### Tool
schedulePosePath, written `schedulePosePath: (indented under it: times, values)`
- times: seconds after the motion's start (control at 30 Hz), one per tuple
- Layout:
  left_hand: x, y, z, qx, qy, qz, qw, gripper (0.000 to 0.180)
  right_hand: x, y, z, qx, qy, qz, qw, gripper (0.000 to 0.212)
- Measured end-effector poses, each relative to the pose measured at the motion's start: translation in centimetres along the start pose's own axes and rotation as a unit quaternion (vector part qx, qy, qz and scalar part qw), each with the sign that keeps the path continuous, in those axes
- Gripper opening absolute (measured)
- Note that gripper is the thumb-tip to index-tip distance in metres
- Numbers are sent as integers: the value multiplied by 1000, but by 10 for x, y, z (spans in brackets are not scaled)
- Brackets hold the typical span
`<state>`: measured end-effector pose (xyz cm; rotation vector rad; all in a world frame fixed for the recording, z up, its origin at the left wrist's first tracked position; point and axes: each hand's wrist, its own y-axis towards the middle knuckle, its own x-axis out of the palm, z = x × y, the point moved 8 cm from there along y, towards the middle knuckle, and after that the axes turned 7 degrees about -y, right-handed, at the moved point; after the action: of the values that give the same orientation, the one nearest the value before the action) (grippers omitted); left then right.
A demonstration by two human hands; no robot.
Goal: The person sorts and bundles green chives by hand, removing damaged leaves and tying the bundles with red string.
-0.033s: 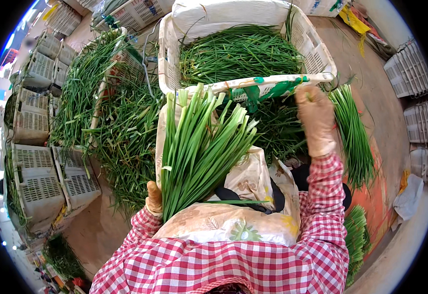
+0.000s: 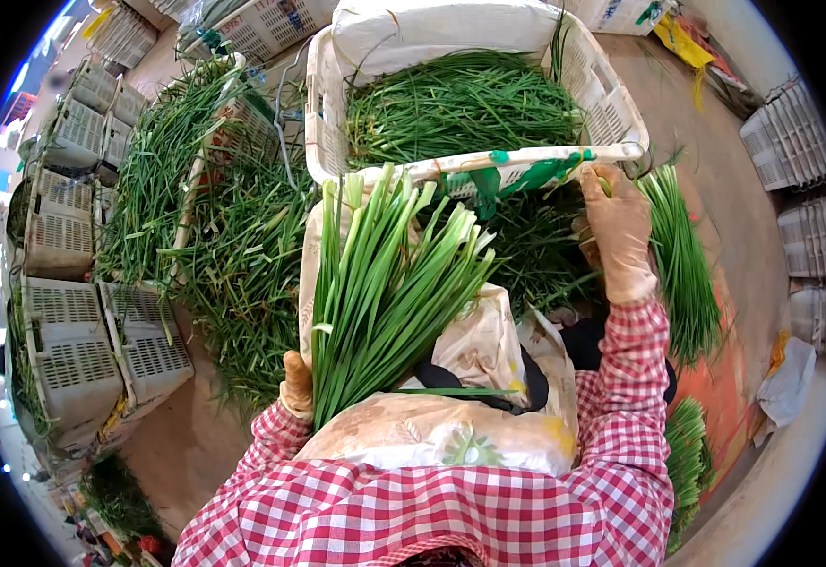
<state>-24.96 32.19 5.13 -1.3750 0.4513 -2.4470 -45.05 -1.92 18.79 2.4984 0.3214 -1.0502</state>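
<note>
A loose bunch of garlic chives (image 2: pixel 385 293) lies over my lap, pale stem ends up and spread, leaves converging toward me. My left hand (image 2: pixel 297 383), in a tan glove, grips its lower left side; the thumb shows and the other fingers are hidden behind the leaves. At the near right corner of the white crate (image 2: pixel 474 163), my gloved right hand (image 2: pixel 618 227) is closed by the rim, beside the green strips (image 2: pixel 545 173) tied there. Whatever its fingertips pinch is too small to make out. A patterned apron (image 2: pixel 422 430) covers my lap.
More chives (image 2: pixel 470 104) fill the crate. Leaf heaps (image 2: pixel 252 255) spread to the left beside stacked white crates (image 2: pixel 73 350). A tidy chive bundle (image 2: pixel 682 255) lies on the floor at right, with another bundle (image 2: pixel 687 463) nearer me. Further crates (image 2: pixel 791 142) line the right wall.
My right hand has shifted slightly to the right and down, and its fingers show more sharply by the crate rim. The left hand and the bunch stay nearly still.
</note>
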Motion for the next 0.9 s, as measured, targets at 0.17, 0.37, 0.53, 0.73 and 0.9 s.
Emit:
schedulePosePath:
  times: [0.17,0.37,0.53,0.73,0.9]
  values:
    - [12,7,0,18,28,-6,999,107,35,-45,-87,-235,-43,-220,946,33]
    - [11,11,-1,38,28,11,999,100,54,-49,-60,-175,147,-238,944,36]
    - [-5,13,-4,36,16,-11,999,99,23,-38,-64,-319,-40,83,943,17]
    - [-12,10,-4,35,90,33,995,105,-19,18,67,52,-365,7,929,28]
    - [-10,2,-2,12,77,58,995,105,21,-14,-71,-330,-89,-98,935,37]
